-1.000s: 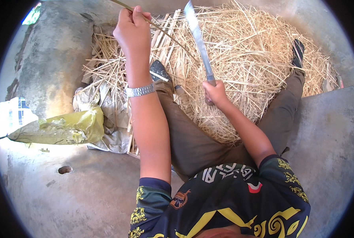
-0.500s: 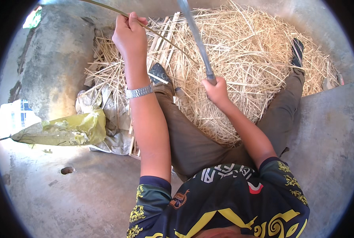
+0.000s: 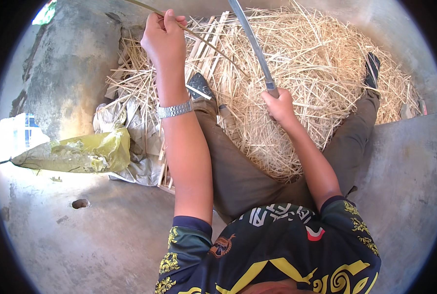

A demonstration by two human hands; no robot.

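My left hand, raised at the upper left, pinches a thin greenish-brown bamboo strip. One end of the strip runs out past the top edge; the other slopes down to the right, above the shavings. A long, narrow-bladed knife is gripped by its handle in my right hand. Its grey blade points up and slightly left, with the tip cut off by the top edge. In the picture the blade lies just right of the strip's lower end; whether they touch I cannot tell.
Pale shavings are heaped between and beyond my outstretched legs. Several split strips lie behind my left foot. A yellow sack and pale crumpled sacking lie to the left. Concrete walls enclose the heap; the floor has a hole.
My right hand and the knife have shifted a little right, and the blade looks sharper than before. The left hand keeps hold of the strip. The whole view has shifted slightly.
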